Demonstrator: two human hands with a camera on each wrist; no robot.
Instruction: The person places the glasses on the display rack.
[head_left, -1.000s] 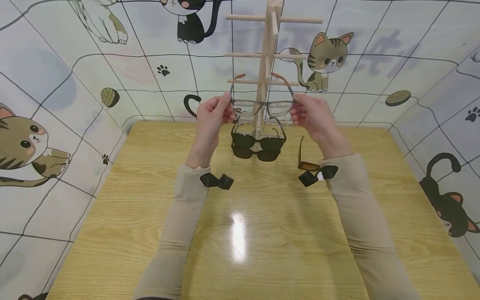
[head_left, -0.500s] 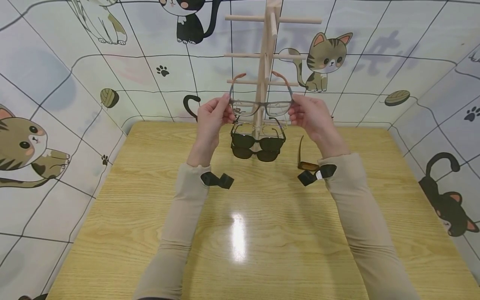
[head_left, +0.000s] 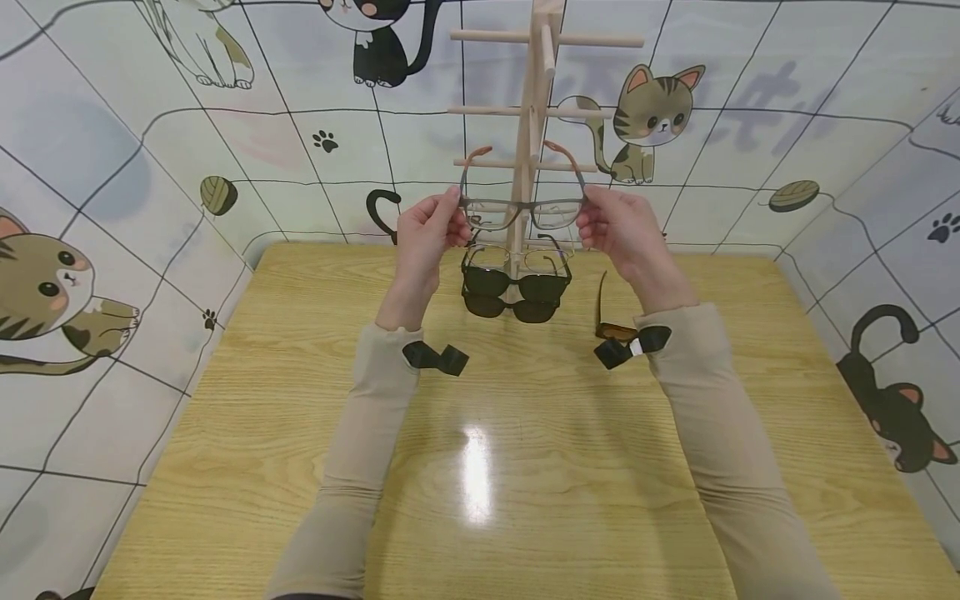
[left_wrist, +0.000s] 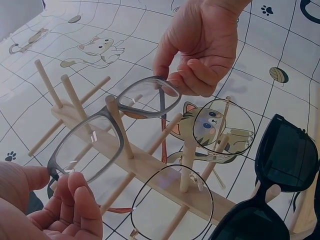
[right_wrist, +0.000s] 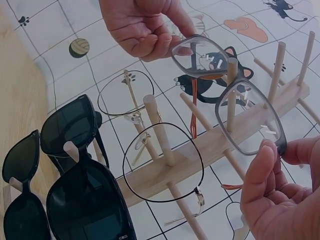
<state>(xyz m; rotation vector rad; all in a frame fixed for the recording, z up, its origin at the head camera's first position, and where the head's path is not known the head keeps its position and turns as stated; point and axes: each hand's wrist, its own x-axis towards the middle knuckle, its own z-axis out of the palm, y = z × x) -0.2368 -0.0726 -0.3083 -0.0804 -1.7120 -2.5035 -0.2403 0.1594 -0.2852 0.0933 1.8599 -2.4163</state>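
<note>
A pair of grey-framed eyeglasses with orange-brown temple tips is held before a wooden display stand, its arms unfolded towards the stand. My left hand pinches the left corner of the frame between thumb and fingers. On the other corner, my right hand has the same pinch. Both wrist views show a peg at the bridge; whether the frame's weight rests on it, I cannot tell. Below hang thin-rimmed round glasses, then dark sunglasses and a second dark pair.
Amber-lensed sunglasses lie on the wooden table, partly covered by the right wrist strap. Higher up, several bare pegs stick out sideways from the stand. A cat-patterned sheet encloses the back and sides.
Hardly anything differs. Both hands keep their hold on the eyeglasses at the stand, while the wrists and straps have shifted very slightly upward in the head view.
</note>
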